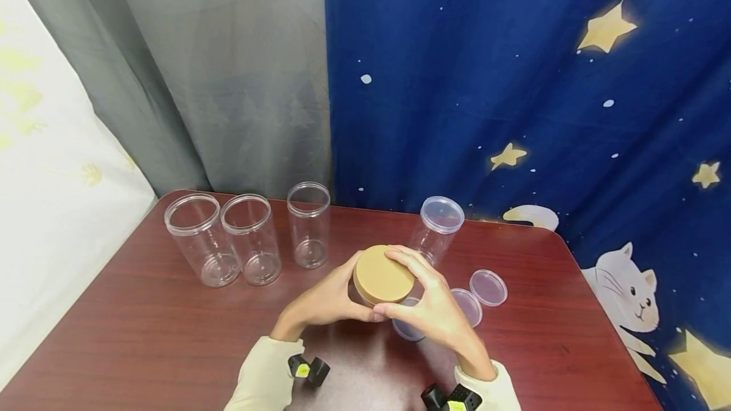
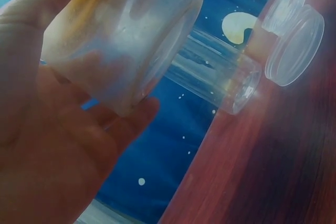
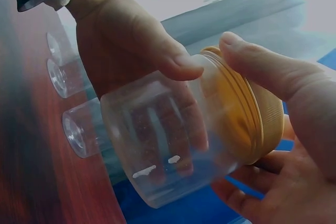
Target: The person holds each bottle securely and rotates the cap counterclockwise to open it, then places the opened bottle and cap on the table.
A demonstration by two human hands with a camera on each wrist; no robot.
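Note:
A clear plastic jar with a yellow-tan screw lid is held above the table between both hands. My left hand grips the jar's clear body, its thumb on the near side and its fingers curled round the far side. On the lid end, my right hand holds the lid, thumb and fingers on opposite sides of its rim. The right wrist view shows the jar tilted on its side, with lid threads at its neck and small white marks on the wall. In the left wrist view, the jar body rests in the left palm.
Three clear jars without lids, one of them tall and narrow, stand at the back left of the reddish table. Behind the right hand stands a jar with a translucent lid. Loose clear lids lie to the right. Curtains hang behind.

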